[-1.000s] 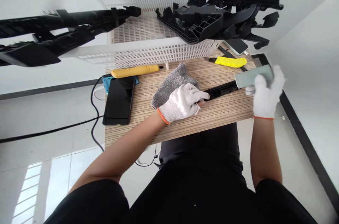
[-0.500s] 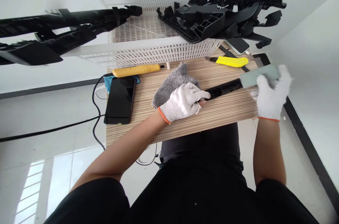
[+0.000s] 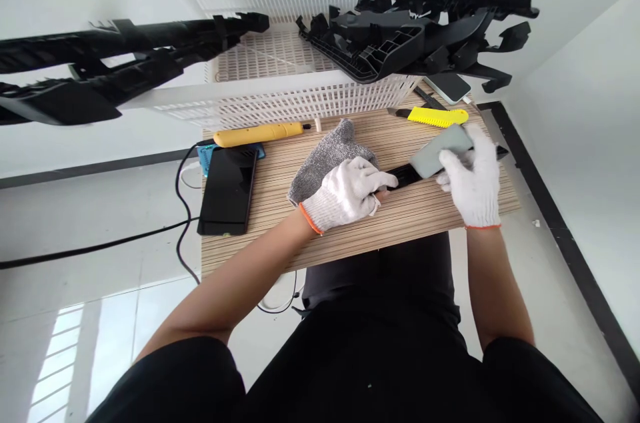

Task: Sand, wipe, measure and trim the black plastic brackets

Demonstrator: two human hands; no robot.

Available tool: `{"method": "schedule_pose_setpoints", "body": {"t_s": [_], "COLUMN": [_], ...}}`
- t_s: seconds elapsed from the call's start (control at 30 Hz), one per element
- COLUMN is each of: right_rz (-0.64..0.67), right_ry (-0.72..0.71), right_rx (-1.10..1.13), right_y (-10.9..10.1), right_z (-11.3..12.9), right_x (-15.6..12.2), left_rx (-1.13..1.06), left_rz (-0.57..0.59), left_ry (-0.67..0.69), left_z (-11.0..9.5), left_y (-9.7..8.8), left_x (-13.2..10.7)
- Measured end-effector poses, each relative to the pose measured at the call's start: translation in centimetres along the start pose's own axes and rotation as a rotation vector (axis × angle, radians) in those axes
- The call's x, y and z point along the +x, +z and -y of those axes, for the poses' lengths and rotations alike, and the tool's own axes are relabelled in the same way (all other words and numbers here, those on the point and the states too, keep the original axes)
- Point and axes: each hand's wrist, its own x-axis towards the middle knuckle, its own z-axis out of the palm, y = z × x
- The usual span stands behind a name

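A long black plastic strip (image 3: 407,173) lies across a small striped wooden board (image 3: 345,236) on my lap. My left hand (image 3: 345,195), in a white knit glove, presses down on the strip's left end with closed fingers. My right hand (image 3: 473,179), also gloved, grips a grey sanding block (image 3: 440,149) and holds it against the strip's right half. A grey glove (image 3: 325,156) lies on the board just behind my left hand.
A black phone (image 3: 227,189) and a yellow-handled tool (image 3: 257,134) lie at the board's left. A yellow utility knife (image 3: 437,117) and a second phone (image 3: 450,86) are at the back right. Behind stands a white slatted crate (image 3: 280,93) with black plastic parts (image 3: 415,33); more black parts (image 3: 100,66) stick out at left.
My right hand has slid the grey block leftward along the black strip, from beyond the board's right edge to over the strip. My left hand has stayed put.
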Motion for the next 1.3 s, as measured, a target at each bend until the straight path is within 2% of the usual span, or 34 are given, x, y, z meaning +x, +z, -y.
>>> {"method": "schedule_pose_setpoints", "body": {"t_s": [0.07, 0.1, 0.23, 0.27, 0.37, 0.4, 0.5, 0.53, 0.63, 0.67, 0.77, 0.8, 0.9, 0.93, 1.03, 1.07, 1.2, 1.3], "right_rz": [-0.185, -0.215, 0.027, 0.004, -0.184, -0.158, 0.092, 0.097, -0.124, -0.14, 0.059, 0.073, -0.129, -0.139, 0.111, 0.147, -0.089, 0.071], "right_ry": [-0.045, -0.052, 0.018, 0.02, 0.011, 0.028, 0.095, 0.098, 0.066, 0.065, 0.089, 0.092, 0.067, 0.067, 0.107, 0.115, 0.086, 0.125], "right_rx": [0.045, 0.089, 0.108, 0.089, 0.105, 0.102, 0.007, -0.013, 0.039, 0.053, -0.011, -0.033, -0.009, 0.001, -0.07, -0.097, -0.068, -0.095], "right_y": [0.4, 0.6, 1.1, 1.2, 1.2, 1.1, 1.1, 1.1, 1.3, 1.3, 1.3, 1.3, 1.0, 0.8, 0.6, 0.6, 0.5, 0.4], "right_z": [0.1, 0.1, 0.1, 0.1, 0.4, 0.6, 1.0, 1.0, 1.0, 1.0, 0.8, 0.8, 1.0, 1.1, 1.5, 1.7, 2.0, 1.9], "right_x": [-0.1, -0.1, -0.3, -0.3, -0.4, -0.4, -0.6, -0.6, -0.4, -0.4, -0.2, -0.1, 0.2, 0.3, 0.2, 0.1, 0.0, 0.1], "left_rx": [-0.003, -0.005, 0.002, 0.007, 0.006, -0.002, -0.012, -0.014, -0.022, -0.025, -0.016, -0.013, -0.021, -0.026, -0.023, -0.022, -0.022, -0.014], "left_rz": [0.012, 0.021, 0.035, 0.033, 0.037, 0.043, 0.031, 0.025, 0.03, 0.037, 0.022, 0.012, 0.017, 0.032, 0.056, 0.053, 0.031, 0.039], "left_ry": [-0.012, -0.013, -0.007, -0.01, -0.018, -0.011, 0.005, 0.007, 0.0, 0.002, 0.01, 0.013, 0.007, 0.0, -0.032, -0.034, -0.035, -0.053], "left_z": [0.0, 0.0, 0.1, 0.1, 0.1, 0.1, 0.1, 0.1, 0.1, 0.1, 0.1, 0.1, 0.1, 0.0, 0.0, 0.0, 0.0, 0.0], "left_y": [-0.1, -0.1, 0.0, 0.0, 0.0, 0.0, -0.1, -0.1, -0.1, -0.1, 0.0, 0.0, 0.0, 0.0, -0.1, -0.1, 0.1, 0.2], "left_x": [0.0, 0.0, 0.0, 0.0, 0.0, 0.0, 0.0, 0.0, 0.0, 0.0, 0.1, 0.1, 0.1, 0.1, 0.1, 0.1, 0.0, -0.1]}}
